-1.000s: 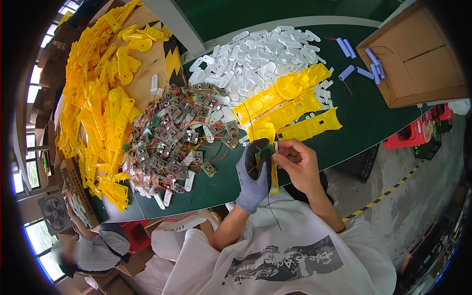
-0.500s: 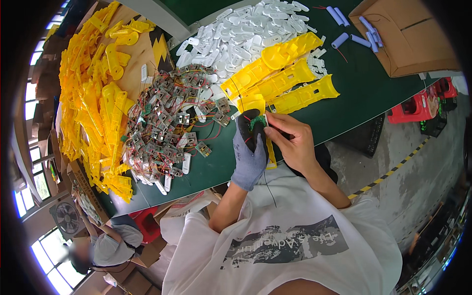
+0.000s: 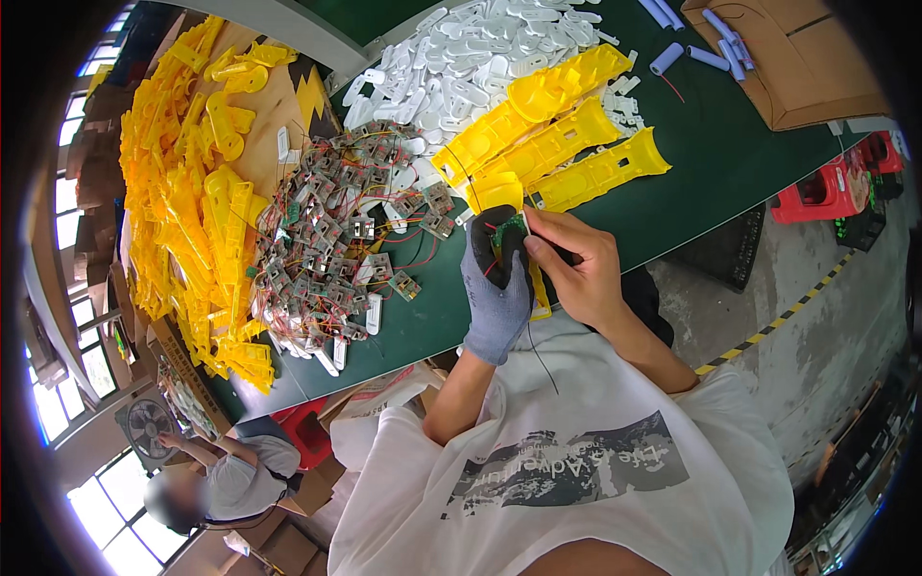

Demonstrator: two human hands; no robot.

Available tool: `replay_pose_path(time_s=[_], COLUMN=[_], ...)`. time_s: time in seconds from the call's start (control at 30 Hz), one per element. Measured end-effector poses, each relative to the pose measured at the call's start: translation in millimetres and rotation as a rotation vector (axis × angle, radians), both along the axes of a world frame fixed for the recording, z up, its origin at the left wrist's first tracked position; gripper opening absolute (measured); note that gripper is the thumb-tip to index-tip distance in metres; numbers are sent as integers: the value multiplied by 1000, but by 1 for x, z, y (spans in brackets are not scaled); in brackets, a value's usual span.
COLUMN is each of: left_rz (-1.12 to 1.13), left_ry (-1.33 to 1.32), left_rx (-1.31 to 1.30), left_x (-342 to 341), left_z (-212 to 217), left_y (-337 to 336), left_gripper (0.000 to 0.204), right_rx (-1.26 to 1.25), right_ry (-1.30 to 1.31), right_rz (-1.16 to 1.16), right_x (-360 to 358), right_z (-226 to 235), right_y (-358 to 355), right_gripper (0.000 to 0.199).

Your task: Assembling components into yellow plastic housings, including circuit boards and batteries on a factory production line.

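Note:
My left hand (image 3: 497,293), in a grey glove with dark fingertips, is closed around a yellow plastic housing (image 3: 498,190). Against that housing sits a small green circuit board (image 3: 511,230), with short red wires by the glove's fingers. A long black wire (image 3: 544,360) trails down over my shirt. My bare right hand (image 3: 588,267) has thumb and index finger pinched at the board's right edge; whatever lies between those fingertips is mostly covered. Just beyond the hands lie three more yellow housings (image 3: 600,171), side by side on the green table (image 3: 706,168).
Left of my hands spreads a heap of wired metal-and-board modules (image 3: 327,230), beside a tall pile of yellow shells (image 3: 182,211). White plastic parts (image 3: 471,67) are heaped at the back. Purple cylindrical cells (image 3: 708,59) lie near a cardboard box (image 3: 816,67). Another person (image 3: 245,475) sits at lower left.
The whole view has shifted slightly. Both hands keep their hold on the housing and board, with only small finger movement at the board's edge.

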State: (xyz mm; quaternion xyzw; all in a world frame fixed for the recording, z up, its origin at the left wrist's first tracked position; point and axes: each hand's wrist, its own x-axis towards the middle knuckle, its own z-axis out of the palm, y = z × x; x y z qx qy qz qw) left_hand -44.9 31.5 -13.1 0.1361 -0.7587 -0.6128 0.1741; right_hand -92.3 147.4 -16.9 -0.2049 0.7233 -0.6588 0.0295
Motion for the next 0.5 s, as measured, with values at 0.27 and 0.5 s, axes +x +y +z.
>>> replay_pose_path(time_s=[0.27, 0.5], left_rz=[-9, -100], left_ry=[12, 122], left_rx=[124, 24], left_x=[7, -47], left_z=[-15, 45], left_y=[-3, -1], left_gripper=[34, 74], right_rx=[107, -608], right_ry=[156, 73], right_rz=[133, 419], right_x=[-14, -26], right_z=[17, 136], right_y=[16, 75], right_gripper=[26, 39])
